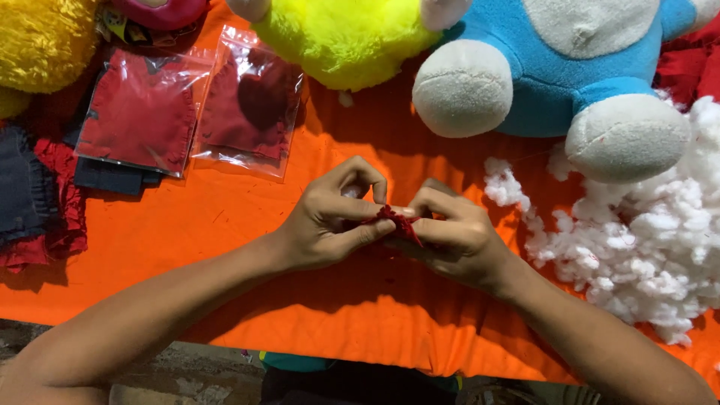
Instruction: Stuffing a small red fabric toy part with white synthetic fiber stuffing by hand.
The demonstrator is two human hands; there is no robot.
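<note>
Where the two hands meet, just in front of the middle of the worktop, a small scrap of red cloth is pinched between them. The left hand has its thumb and curled forefinger closed on the scrap's left end, and the right hand has its fingers folded over the right end, so both grips are shut on the same piece. The scrap lies with its long axis running left to right across the worktop, a frayed corner hanging down toward the person between the two thumbs. Neither hand is nearer than the other; the cloth sits in the narrow gap between the fingertips, touching both.

Under the hands an orange cloth covers the worktop. Just beside the right hand, along the right edge, is a heap of white stuffing, close to the wrist but apart from it. At the far edge sit a blue and white soft toy and a yellow-green plush toy, with a yellow fuzzy toy at the far left corner. Toward the far left lie two clear plastic bags holding red cloth pieces, and near the left edge dark and red fabric pieces are stacked.
</note>
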